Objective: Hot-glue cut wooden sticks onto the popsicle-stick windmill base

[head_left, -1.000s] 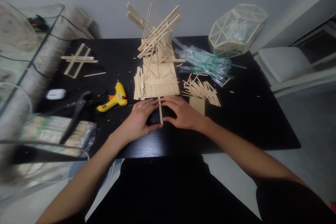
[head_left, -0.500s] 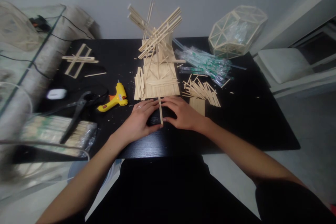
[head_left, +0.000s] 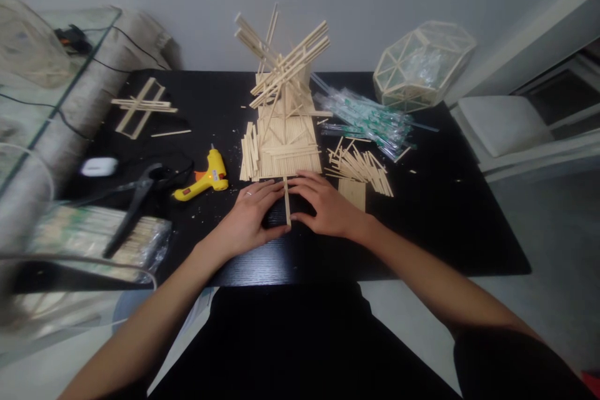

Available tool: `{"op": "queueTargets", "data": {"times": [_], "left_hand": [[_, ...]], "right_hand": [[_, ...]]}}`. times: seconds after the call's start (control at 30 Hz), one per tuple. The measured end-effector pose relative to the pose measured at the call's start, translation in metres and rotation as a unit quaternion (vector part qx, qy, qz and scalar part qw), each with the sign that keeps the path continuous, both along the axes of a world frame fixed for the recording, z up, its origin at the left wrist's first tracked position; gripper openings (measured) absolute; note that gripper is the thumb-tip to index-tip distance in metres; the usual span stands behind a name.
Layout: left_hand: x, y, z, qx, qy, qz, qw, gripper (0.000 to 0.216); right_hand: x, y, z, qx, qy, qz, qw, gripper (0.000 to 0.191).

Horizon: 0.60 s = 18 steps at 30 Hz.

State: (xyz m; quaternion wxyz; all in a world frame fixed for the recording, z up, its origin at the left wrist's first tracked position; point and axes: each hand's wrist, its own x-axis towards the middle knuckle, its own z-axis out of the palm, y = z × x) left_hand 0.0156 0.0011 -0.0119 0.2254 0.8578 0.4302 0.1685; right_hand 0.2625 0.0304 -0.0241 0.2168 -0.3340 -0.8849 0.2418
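At the near middle of the black worktop (head_left: 435,225), the left hand (head_left: 248,219) and the right hand (head_left: 328,209) hold a thin wooden strip (head_left: 287,203) between them, each with fingertips at its far end and thumb at its near end, the palms arched. The strip points away toward the near edge of a stick-built windmill model (head_left: 293,159), whose crossed blades (head_left: 290,72) rise at the far side. A yellow glue gun (head_left: 206,178) lies left of the left hand, and loose short sticks (head_left: 360,169) lie just beyond the right hand, to its right.
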Motion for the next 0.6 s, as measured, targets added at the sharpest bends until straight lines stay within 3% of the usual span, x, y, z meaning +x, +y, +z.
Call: {"op": "queueTargets", "data": {"times": [0.6], "left_hand": [[-0.0002,-0.0029,0.0010,0.004,0.052,0.034,0.998,0.066]], "right_hand": [[0.0002,-0.0010,0.0023,-0.006,-0.011,-0.005,1.000,0.047]]}}
